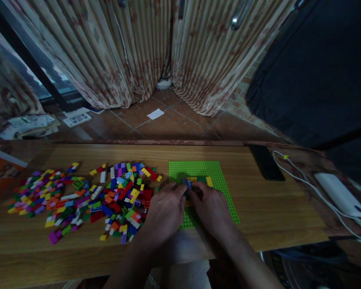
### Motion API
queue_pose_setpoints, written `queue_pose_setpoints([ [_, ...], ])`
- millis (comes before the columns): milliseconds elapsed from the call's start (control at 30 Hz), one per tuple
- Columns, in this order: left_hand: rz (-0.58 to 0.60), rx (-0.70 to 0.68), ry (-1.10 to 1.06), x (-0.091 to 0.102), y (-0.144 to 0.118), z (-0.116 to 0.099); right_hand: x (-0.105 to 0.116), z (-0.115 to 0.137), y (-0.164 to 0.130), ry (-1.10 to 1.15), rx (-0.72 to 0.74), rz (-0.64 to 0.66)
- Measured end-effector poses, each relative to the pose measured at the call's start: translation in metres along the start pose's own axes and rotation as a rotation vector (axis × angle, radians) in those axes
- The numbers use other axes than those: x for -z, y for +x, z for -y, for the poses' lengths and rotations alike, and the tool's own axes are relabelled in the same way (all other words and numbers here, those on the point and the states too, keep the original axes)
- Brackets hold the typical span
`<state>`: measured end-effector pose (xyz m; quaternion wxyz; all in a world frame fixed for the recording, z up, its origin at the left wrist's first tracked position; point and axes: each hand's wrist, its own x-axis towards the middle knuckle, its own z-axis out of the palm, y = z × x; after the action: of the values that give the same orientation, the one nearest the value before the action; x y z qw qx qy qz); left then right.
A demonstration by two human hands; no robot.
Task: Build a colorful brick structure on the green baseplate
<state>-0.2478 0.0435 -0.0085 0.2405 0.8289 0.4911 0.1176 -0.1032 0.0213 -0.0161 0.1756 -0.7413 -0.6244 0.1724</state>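
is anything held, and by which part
The left hand and right hand have their fingers at a blue brick; whether it is held, and where, cannot be told.

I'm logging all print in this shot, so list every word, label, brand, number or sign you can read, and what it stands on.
No text is legible.
Orange printed item, far left: pale marks, too blurred.
Dark-patterned sheet on the floor: too small.
Paper stack beside it: faint marks, too blurred.

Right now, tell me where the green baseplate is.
In the head view, the green baseplate lies on the wooden table, right of the loose bricks and left of the black phone; the left hand and right hand partly cover it.
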Motion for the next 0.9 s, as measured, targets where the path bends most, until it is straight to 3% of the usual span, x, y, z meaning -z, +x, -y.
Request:
queue_pose_setpoints([
  [900,-0.048,-0.035,-0.068,-0.0047,-0.0020,0.0088,0.0018,0.0018,-0.0001,0.096,-0.062,-0.049],
])
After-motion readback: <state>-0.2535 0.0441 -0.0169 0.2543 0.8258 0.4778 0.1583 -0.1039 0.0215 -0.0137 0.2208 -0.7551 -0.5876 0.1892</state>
